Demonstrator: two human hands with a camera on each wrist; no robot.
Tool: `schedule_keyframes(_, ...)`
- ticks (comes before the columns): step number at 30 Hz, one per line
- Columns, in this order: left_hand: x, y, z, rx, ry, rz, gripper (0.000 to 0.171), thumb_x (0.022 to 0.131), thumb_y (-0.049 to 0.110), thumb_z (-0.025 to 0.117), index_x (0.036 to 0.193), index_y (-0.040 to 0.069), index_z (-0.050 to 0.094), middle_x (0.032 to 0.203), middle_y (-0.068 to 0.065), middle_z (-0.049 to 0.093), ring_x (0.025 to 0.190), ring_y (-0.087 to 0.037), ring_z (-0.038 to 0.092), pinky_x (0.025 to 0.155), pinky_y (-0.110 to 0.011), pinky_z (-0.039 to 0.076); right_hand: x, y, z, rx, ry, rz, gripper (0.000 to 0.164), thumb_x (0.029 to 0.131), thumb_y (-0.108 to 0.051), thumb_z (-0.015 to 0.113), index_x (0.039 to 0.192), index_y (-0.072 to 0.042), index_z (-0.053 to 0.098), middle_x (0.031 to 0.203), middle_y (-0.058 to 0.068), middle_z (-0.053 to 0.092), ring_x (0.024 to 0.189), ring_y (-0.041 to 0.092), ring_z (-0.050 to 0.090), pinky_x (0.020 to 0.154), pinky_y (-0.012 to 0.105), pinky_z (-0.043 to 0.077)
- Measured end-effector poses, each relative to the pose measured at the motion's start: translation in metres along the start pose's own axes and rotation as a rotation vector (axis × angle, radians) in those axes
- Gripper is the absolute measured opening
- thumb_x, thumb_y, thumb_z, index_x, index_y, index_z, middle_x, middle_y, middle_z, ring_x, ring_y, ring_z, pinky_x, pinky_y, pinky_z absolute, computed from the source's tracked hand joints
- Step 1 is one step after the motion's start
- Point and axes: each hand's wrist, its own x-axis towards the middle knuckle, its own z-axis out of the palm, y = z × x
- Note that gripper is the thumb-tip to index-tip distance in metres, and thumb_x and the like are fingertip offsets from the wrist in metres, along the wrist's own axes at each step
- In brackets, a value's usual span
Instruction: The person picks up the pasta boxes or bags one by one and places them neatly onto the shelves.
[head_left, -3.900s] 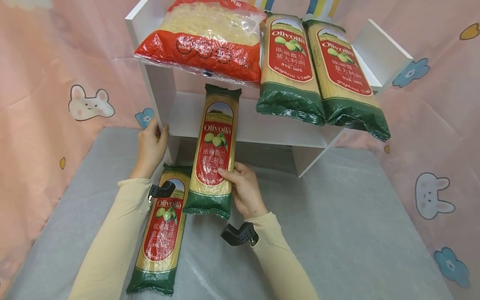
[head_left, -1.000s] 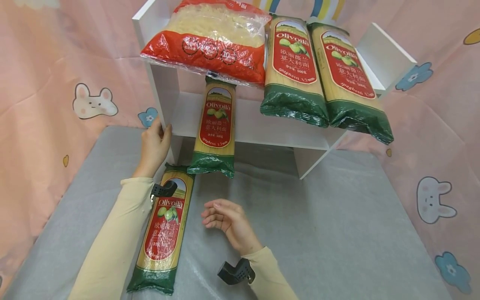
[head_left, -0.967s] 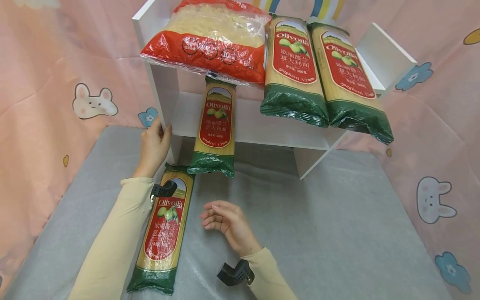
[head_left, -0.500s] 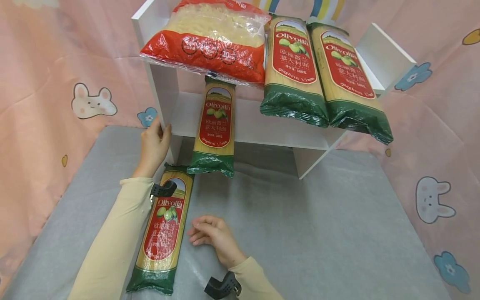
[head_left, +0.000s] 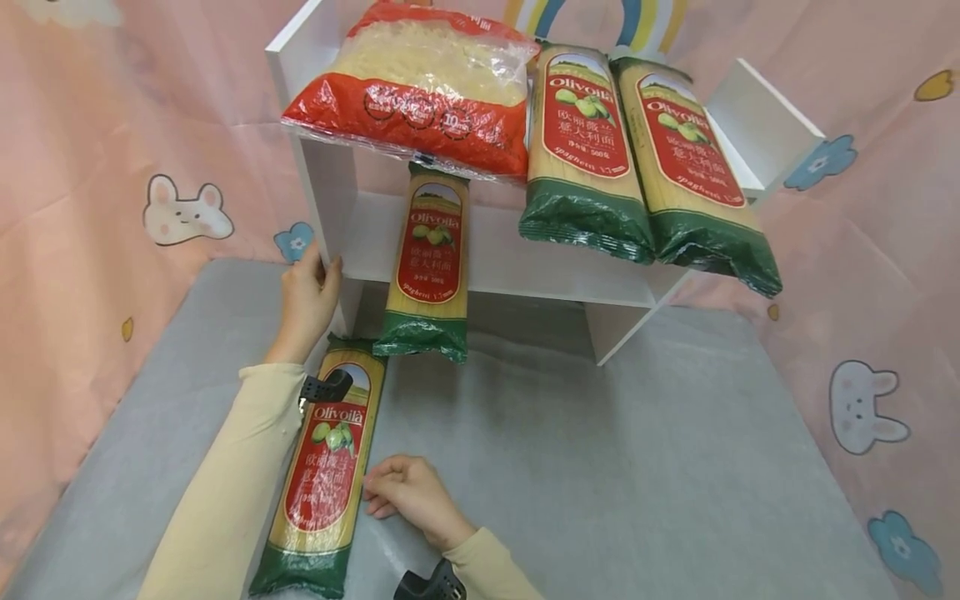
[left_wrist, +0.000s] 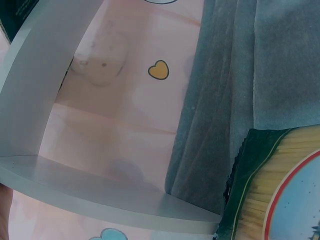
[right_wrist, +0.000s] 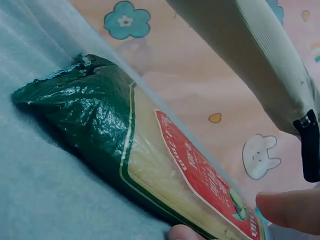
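My left hand (head_left: 306,296) grips the front edge of the left side panel of a white shelf (head_left: 555,262). In the left wrist view only a sliver of that hand shows at the lower left. On the grey cloth below lies a spaghetti pack (head_left: 326,467), partly hidden by my left wrist's camera. My right hand (head_left: 416,496) is at the pack's right edge, fingers loosely bent. In the right wrist view a fingertip meets the near edge of the pack (right_wrist: 165,175), with the thumb (right_wrist: 290,211) apart above it. Another spaghetti pack (head_left: 429,258) rests on the middle board, its green end jutting out.
The top board bears a red bag of pasta (head_left: 420,92) at left and two spaghetti packs, one in the middle (head_left: 587,150) and one farther right (head_left: 697,167), overhanging the front. Grey cloth (head_left: 637,467) covers the surface; a printed pink curtain (head_left: 862,275) hangs behind.
My right hand has let go of the pack now on the middle board, then moved down and left to the pack on the cloth. The left hand keeps its hold on the shelf.
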Motion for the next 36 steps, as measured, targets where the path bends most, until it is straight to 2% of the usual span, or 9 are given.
schedule_keyframes(5,0.0,0.002,-0.001,-0.009,-0.004,-0.005,0.015,0.095,0.002,0.05,0.106,-0.007,0.056,0.076,-0.024,0.063,0.059,-0.029,0.054,0.054,-0.033,0.038,0.001,-0.003,0.006,-0.048,0.009,0.02,0.012,0.086,-0.004,0.065,0.091,0.007,0.063,0.076,0.018,0.068,0.059,0.017,0.064,0.056,0.03,0.054)
schedule_keyframes(12,-0.001,0.0,0.0,0.013,0.009,-0.002,0.012,0.095,0.002,0.05,0.101,-0.006,0.056,0.068,-0.02,0.057,0.055,-0.022,0.044,0.051,-0.028,0.032,0.002,-0.005,0.013,-0.044,0.024,0.038,0.011,0.082,-0.005,0.07,0.083,0.003,0.062,0.07,0.013,0.067,0.054,0.012,0.06,0.053,0.027,0.053)
schedule_keyframes(16,-0.001,0.001,-0.001,0.011,0.006,-0.005,0.011,0.095,0.002,0.05,0.099,-0.007,0.056,0.066,-0.019,0.056,0.055,-0.02,0.042,0.05,-0.027,0.031,0.003,-0.006,0.014,-0.056,0.023,0.034,0.011,0.081,-0.003,0.069,0.085,0.003,0.06,0.068,0.009,0.066,0.053,0.011,0.06,0.053,0.027,0.053)
schedule_keyframes(20,0.0,0.001,0.0,0.013,0.005,-0.008,0.012,0.095,0.003,0.05,0.099,-0.007,0.056,0.066,-0.019,0.055,0.054,-0.02,0.042,0.05,-0.027,0.031,0.004,-0.007,0.016,-0.044,0.038,0.024,0.013,0.08,0.002,0.068,0.087,0.002,0.057,0.068,0.012,0.066,0.053,0.011,0.059,0.054,0.029,0.053)
schedule_keyframes(26,0.001,0.001,0.0,0.016,0.008,-0.01,0.013,0.095,0.004,0.05,0.099,-0.007,0.056,0.066,-0.019,0.055,0.055,-0.021,0.042,0.051,-0.028,0.031,0.002,-0.008,0.02,-0.066,0.067,0.021,0.019,0.079,0.002,0.07,0.089,0.0,0.054,0.07,0.009,0.066,0.059,0.015,0.064,0.058,0.031,0.054)
schedule_keyframes(30,0.001,0.001,0.0,0.016,0.013,-0.006,0.012,0.094,0.003,0.05,0.099,-0.007,0.056,0.067,-0.02,0.056,0.055,-0.021,0.042,0.051,-0.028,0.031,0.004,-0.006,0.024,-0.011,0.061,0.017,0.019,0.079,0.004,0.068,0.09,0.001,0.054,0.073,0.009,0.066,0.063,0.017,0.065,0.061,0.032,0.055)
schedule_keyframes(36,0.0,0.001,0.0,0.024,0.012,0.001,0.011,0.094,0.002,0.05,0.099,-0.007,0.055,0.065,-0.018,0.055,0.054,-0.02,0.04,0.05,-0.028,0.03,0.007,-0.004,0.027,0.046,0.06,0.041,0.018,0.08,0.002,0.067,0.094,0.002,0.056,0.076,0.012,0.068,0.061,0.017,0.065,0.061,0.034,0.055)
